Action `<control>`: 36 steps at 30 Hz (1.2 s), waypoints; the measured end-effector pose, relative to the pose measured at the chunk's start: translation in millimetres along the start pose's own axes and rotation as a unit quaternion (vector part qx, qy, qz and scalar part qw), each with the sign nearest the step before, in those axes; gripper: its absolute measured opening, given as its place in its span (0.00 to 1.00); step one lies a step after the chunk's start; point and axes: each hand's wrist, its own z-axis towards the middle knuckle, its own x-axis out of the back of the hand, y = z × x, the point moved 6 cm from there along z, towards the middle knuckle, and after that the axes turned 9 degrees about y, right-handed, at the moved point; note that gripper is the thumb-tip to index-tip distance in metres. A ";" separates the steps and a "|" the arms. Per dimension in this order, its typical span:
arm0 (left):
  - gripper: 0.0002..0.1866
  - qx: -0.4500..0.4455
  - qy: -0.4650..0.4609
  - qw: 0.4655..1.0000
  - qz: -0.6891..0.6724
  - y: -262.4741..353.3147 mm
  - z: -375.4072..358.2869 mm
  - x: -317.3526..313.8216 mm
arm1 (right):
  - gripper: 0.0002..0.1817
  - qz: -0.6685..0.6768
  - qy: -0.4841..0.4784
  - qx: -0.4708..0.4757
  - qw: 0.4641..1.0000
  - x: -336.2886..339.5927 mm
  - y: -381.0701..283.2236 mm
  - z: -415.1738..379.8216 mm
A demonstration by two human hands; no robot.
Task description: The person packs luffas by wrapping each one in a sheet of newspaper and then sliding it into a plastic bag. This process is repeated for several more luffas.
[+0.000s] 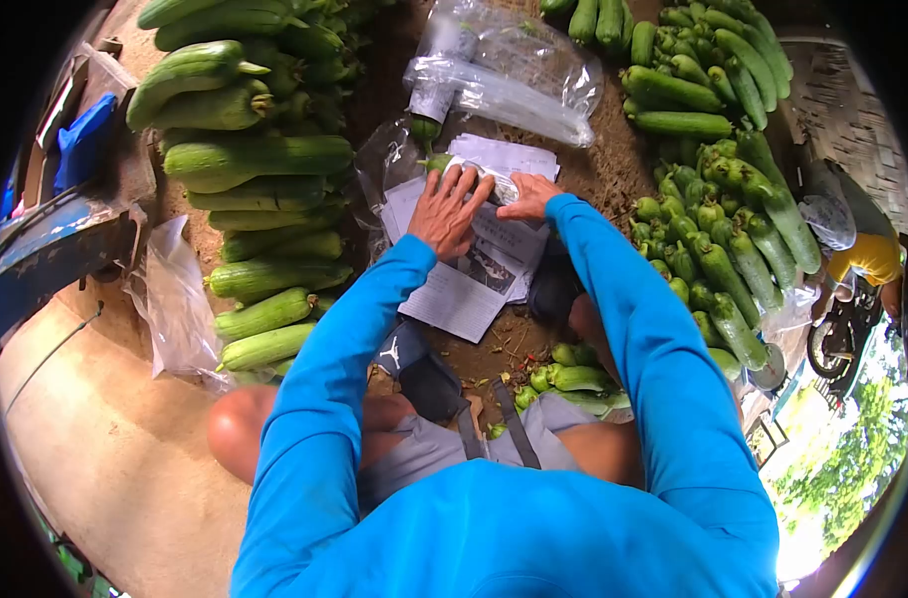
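Note:
A green sponge gourd, partly wrapped in printed paper, lies crosswise on a stack of printed sheets. Its green stem end sticks out at the left. My left hand lies over the wrapped gourd, fingers curved across the paper. At the other end, my right hand presses its fingers on the paper around the gourd. Just beyond, another gourd shows its green end from a paper sleeve. The underside of the gourd in my hands is hidden.
Rows of sponge gourds are piled on the left, with more gourds on the right. Clear plastic bags lie ahead. Several small gourds lie near my legs. A person in a yellow garment is at far right.

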 end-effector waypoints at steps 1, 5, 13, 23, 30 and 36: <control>0.52 -0.002 0.012 1.000 0.002 2.8 -4.2 9.0 | 0.44 0.057 -0.037 -0.021 0.997 1.3 2.4 0.5; 0.50 -0.047 0.123 0.991 -0.035 22.1 -10.3 55.8 | 0.33 0.459 -0.306 -0.123 0.825 51.5 -28.2 -75.5; 0.40 -0.149 0.190 0.951 -0.194 54.5 0.6 146.6 | 0.31 0.653 -0.362 -0.192 0.637 116.9 -31.0 -159.1; 0.35 0.239 0.032 0.918 -0.314 -25.1 -14.6 48.1 | 0.26 0.070 0.270 0.024 0.960 116.9 53.3 58.9; 0.29 0.300 -0.048 0.920 -0.247 -46.0 56.7 2.4 | 0.26 0.076 0.226 0.038 0.970 88.7 86.5 138.6; 0.26 0.321 0.043 0.911 -0.253 -30.5 107.4 -24.6 | 0.18 0.234 0.463 0.098 0.849 130.5 77.8 80.1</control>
